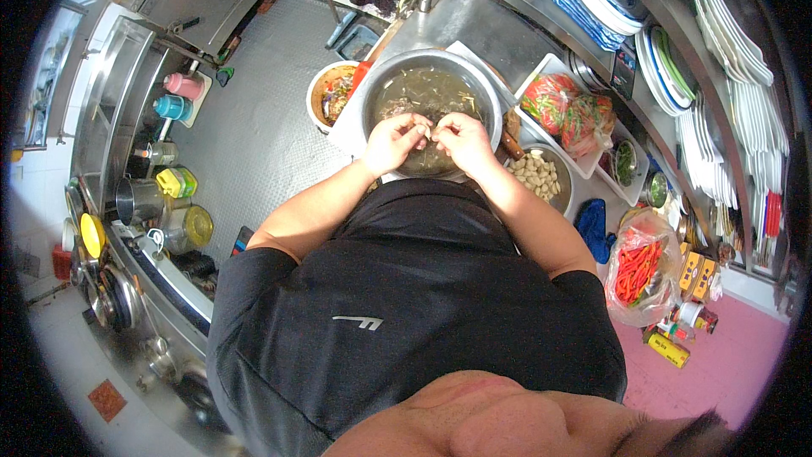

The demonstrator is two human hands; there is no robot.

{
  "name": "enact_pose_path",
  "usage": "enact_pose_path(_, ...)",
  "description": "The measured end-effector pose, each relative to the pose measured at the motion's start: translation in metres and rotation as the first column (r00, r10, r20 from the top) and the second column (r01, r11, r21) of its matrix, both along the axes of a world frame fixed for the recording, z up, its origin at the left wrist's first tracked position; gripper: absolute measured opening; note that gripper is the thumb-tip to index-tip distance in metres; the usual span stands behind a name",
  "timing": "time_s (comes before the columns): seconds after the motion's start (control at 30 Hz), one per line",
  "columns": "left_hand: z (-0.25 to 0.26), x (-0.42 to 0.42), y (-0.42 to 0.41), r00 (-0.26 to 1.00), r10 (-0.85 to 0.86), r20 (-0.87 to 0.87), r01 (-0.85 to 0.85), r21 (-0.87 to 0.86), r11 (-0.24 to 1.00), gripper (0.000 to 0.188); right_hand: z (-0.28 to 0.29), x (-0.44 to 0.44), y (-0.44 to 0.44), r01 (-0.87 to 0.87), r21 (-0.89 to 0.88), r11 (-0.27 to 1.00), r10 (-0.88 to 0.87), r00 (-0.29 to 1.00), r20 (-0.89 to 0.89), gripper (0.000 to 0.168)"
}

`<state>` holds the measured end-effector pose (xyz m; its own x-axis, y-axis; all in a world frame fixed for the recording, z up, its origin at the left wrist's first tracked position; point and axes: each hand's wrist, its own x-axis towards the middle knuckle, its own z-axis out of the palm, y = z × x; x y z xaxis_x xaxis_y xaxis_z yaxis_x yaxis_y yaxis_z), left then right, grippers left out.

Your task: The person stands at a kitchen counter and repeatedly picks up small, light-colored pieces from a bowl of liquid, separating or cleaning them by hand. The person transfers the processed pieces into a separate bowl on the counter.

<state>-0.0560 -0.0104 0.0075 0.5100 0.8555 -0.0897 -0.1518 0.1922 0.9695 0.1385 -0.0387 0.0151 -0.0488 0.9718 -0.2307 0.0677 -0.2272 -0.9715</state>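
A large metal basin holds cloudy water with pale scraps and a darker clump in it. Over its near side, my left hand pinches a small pale garlic clove between thumb and fingers. The fingertips of my right hand meet it from the other side and pinch at it, though the exact grip is too small to make out. Just right of the basin, a metal bowl contains many peeled garlic cloves. A knife's wooden handle lies between basin and bowl.
Left of the basin stands a white bucket of food scraps. To the right are a white tray with bagged chopped peppers, a blue cloth and a bag of red chilies. Shelves of stacked plates line the right side.
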Motion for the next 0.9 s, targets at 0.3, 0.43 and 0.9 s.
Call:
enact_pose_path(0.3, -0.02, 0.001, 0.005, 0.977, 0.063, 0.205, -0.039, -0.119, 0.992, 0.014, 0.004, -0.006, 0.0, 0.036, -0.129, 0.991, -0.04, 0.999, -0.031, 0.007)
enact_pose_path(0.43, -0.025, 0.0, 0.006, 0.985, 0.035, 0.171, -0.022, -0.081, 0.997, 0.012, -0.019, -0.006, 0.001, -0.006, -0.005, 1.0, 0.007, 0.989, 0.146, 0.008)
enact_pose_path(0.9, -0.027, 0.005, -0.002, 0.975, 0.103, 0.195, -0.06, -0.215, 0.975, 0.006, -0.004, -0.014, -0.006, -0.041, 0.237, 0.971, -0.08, 0.875, 0.477, 0.01)
